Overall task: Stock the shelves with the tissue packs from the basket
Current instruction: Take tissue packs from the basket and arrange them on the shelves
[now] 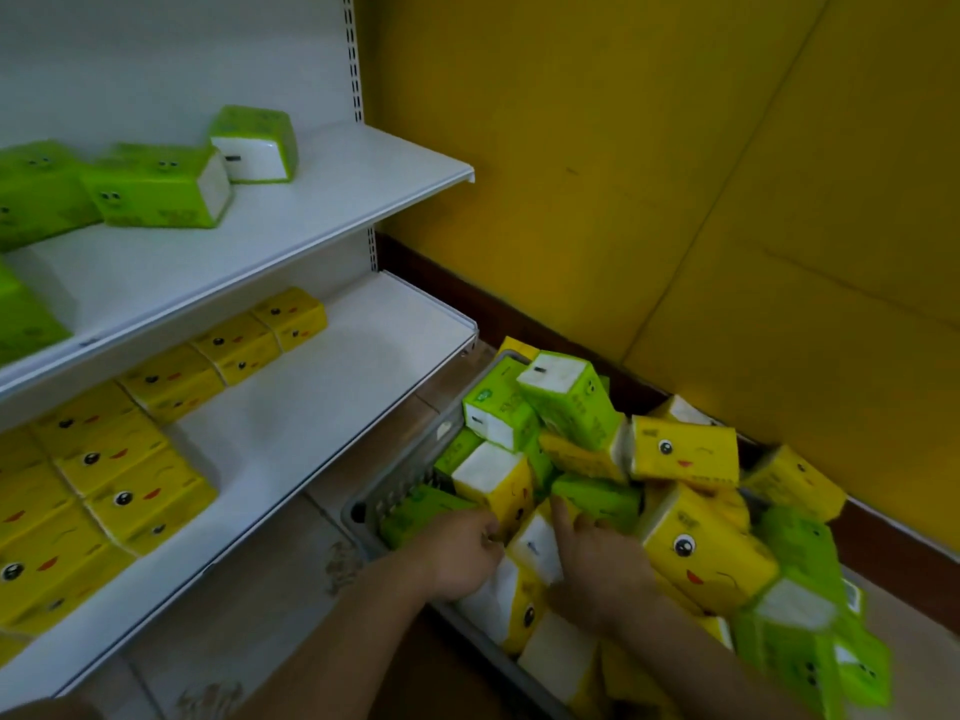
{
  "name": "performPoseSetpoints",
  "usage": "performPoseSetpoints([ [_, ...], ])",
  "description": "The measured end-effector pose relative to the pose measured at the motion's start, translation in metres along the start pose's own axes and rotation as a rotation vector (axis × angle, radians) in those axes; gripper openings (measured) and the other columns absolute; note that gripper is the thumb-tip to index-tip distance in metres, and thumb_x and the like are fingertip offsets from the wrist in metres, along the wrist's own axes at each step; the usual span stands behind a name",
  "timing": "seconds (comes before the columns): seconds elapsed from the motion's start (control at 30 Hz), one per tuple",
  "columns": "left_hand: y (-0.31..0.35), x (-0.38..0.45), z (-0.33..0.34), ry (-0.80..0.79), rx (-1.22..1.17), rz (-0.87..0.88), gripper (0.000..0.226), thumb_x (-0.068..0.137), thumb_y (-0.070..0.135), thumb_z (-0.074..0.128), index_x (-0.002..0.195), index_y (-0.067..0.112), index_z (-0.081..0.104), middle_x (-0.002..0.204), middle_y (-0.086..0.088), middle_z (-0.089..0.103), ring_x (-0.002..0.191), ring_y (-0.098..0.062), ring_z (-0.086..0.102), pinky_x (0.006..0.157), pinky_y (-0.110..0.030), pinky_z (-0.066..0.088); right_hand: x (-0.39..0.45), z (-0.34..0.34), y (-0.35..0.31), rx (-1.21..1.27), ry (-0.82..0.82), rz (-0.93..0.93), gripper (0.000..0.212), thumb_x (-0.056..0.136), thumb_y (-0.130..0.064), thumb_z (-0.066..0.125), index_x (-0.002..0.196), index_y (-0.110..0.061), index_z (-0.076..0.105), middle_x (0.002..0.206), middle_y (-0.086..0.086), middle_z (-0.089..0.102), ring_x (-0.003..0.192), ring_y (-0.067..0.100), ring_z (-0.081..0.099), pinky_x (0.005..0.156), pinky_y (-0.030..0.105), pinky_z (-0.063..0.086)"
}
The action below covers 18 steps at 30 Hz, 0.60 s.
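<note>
Down in the grey basket (410,491) on the floor, I have both hands buried among the tissue packs. My left hand (460,556) has its fingers curled in against a yellow pack (498,485) standing on end, though I can't tell whether it actually grips that pack or only touches it. My right hand (597,569) lies flatter, fingers spread and fairly straight, pressing on the packs beneath it, with the thumb alongside a white-ended pack (537,548).

The basket is heaped with loose yellow packs and green packs (571,402), tilted every way and spilling toward the yellow wall (623,174). Yellow packs carry a cartoon face with round eyes and a red mouth; the small print on them is too blurred to read.

On the lower shelf (322,407), yellow packs (124,485) sit in rows at the left. On the upper shelf (311,200), a few green packs (161,187) lie loosely, one (254,145) turned with its white end outward.
</note>
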State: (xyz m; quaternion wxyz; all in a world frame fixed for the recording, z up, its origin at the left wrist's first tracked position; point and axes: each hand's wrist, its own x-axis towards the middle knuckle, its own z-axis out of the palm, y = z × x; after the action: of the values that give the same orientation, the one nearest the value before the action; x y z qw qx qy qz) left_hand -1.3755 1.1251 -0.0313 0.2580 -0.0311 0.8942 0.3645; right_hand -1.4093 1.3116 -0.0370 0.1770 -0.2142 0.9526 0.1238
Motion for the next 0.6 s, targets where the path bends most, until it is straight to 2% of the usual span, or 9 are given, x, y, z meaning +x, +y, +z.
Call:
performPoseSetpoints([
  [0.1,0.005,-0.003,-0.006,0.034,-0.071,-0.024,0.032,0.101,0.032,0.047,0.127,0.017,0.057,0.124,-0.007,0.062,0.113,-0.023,0.058,0.096,-0.032,0.046,-0.006,0.001,0.005,0.084,0.210,0.013,0.079,0.077,-0.046,0.055,0.144,-0.011,0.033,0.113,0.009,0.065,0.097,0.031,0.065,0.071,0.036,0.050],
  [0.17,0.006,-0.004,-0.011,0.075,-0.214,-0.054,0.033,0.099,0.043,0.045,0.110,0.017,0.062,0.102,-0.007,0.065,0.094,-0.023,0.063,0.093,-0.041,0.053,-0.021,-0.008,0.009,0.175,0.378,-0.015,0.063,0.064,-0.044,0.055,0.121,-0.016,0.054,0.092,0.005,0.070,0.076,0.029,0.068,0.057,0.037,0.052],
  [0.2,0.009,-0.005,-0.014,0.074,-0.351,-0.083,0.041,0.098,0.052,0.044,0.104,0.015,0.061,0.095,-0.007,0.064,0.086,-0.024,0.065,0.088,-0.043,0.056,-0.030,-0.010,0.009,0.232,0.478,-0.039,0.060,0.061,-0.042,0.056,0.116,-0.017,0.058,0.092,0.003,0.070,0.077,0.028,0.067,0.056,0.037,0.053],
  [0.23,0.013,-0.007,-0.017,0.037,-0.506,-0.126,0.049,0.095,0.060,0.044,0.105,0.015,0.061,0.094,-0.007,0.065,0.084,-0.023,0.067,0.083,-0.040,0.059,-0.036,-0.011,0.009,0.295,0.557,-0.089,0.059,0.062,-0.040,0.057,0.116,-0.018,0.059,0.101,0.002,0.069,0.087,0.027,0.067,0.063,0.037,0.055],
  [0.3,0.021,-0.012,-0.022,-0.081,-0.784,-0.149,0.055,0.090,0.065,0.049,0.117,0.018,0.062,0.107,-0.005,0.071,0.094,-0.023,0.072,0.078,-0.036,0.060,-0.047,-0.011,0.003,0.368,0.722,-0.229,0.055,0.070,-0.030,0.059,0.123,-0.017,0.057,0.122,0.005,0.062,0.113,0.028,0.060,0.086,0.040,0.054],
  [0.37,0.023,-0.017,-0.028,-0.079,-0.912,-0.072,0.047,0.090,0.053,0.062,0.126,0.023,0.057,0.115,-0.004,0.071,0.100,-0.023,0.072,0.084,-0.042,0.060,-0.052,-0.010,-0.001,0.400,0.846,-0.351,0.045,0.080,-0.018,0.057,0.125,-0.017,0.055,0.134,0.009,0.055,0.130,0.030,0.049,0.101,0.042,0.045],
  [0.43,0.021,-0.022,-0.034,0.025,-0.964,-0.023,0.052,0.087,0.035,0.072,0.133,0.027,0.048,0.119,-0.002,0.069,0.101,-0.022,0.072,0.088,-0.046,0.058,-0.053,-0.014,0.000,0.460,0.885,-0.440,0.038,0.083,-0.013,0.063,0.120,-0.016,0.059,0.139,0.010,0.052,0.138,0.029,0.042,0.106,0.040,0.041],
  [0.5,0.016,-0.025,-0.041,0.095,-1.009,0.016,0.063,0.082,0.025,0.077,0.136,0.029,0.043,0.122,-0.002,0.067,0.101,-0.023,0.071,0.085,-0.045,0.059,-0.052,-0.021,0.000,0.619,0.903,-0.474,0.033,0.081,-0.016,0.071,0.113,-0.013,0.064,0.140,0.010,0.050,0.138,0.029,0.041,0.108,0.037,0.040],
  [0.6,0.010,-0.037,-0.056,0.155,-1.005,0.060,0.065,0.082,0.021,0.076,0.138,0.029,0.043,0.124,0.001,0.067,0.103,-0.022,0.071,0.083,-0.042,0.059,-0.045,-0.047,-0.002,0.990,0.866,-0.251,0.039,0.085,-0.033,0.065,0.122,-0.021,0.057,0.141,-0.003,0.046,0.136,0.010,0.041,0.103,0.027,0.041],
])
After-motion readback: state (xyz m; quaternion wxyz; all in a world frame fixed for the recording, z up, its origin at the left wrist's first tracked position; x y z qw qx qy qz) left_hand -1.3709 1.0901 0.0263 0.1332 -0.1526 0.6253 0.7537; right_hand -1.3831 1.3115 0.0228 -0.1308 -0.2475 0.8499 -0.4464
